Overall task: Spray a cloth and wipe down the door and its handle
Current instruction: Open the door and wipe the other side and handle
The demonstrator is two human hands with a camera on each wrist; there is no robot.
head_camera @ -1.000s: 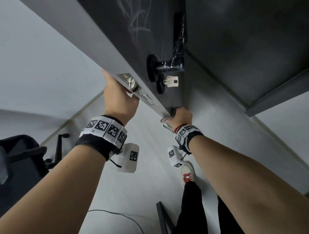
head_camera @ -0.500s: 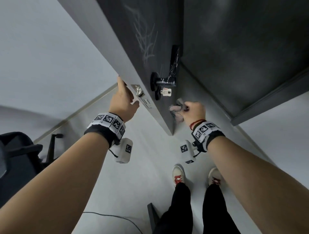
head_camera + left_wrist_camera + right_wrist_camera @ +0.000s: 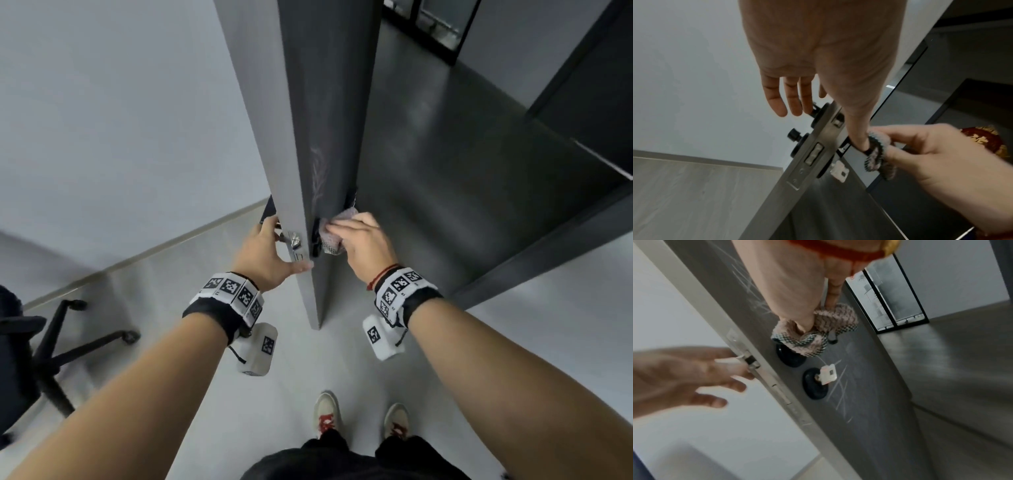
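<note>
The dark grey door (image 3: 329, 102) stands open, edge-on to me, with pale scribbles (image 3: 318, 174) on its right face. My right hand (image 3: 356, 236) grips a pink checked cloth (image 3: 330, 236) wrapped round the door's black handle, which is mostly hidden; its round base (image 3: 789, 356) shows under the cloth (image 3: 813, 334). A key with a white tag (image 3: 828, 374) sits in the lock below. My left hand (image 3: 274, 246) is at the door's edge by the metal latch plate (image 3: 816, 154), thumb (image 3: 857, 129) across the edge, fingers (image 3: 789, 100) straight on the far side.
A black office chair (image 3: 51, 342) stands at the left near the white wall. The dark door frame (image 3: 548, 240) runs along the right. My shoes (image 3: 327, 414) are on the pale floor just behind the door's edge. A glass partition (image 3: 892, 301) is farther down the room.
My right hand has brought the cloth up from the door's edge below the lock onto the handle. My left hand has loosened its hold on the edge. The head view has lifted.
</note>
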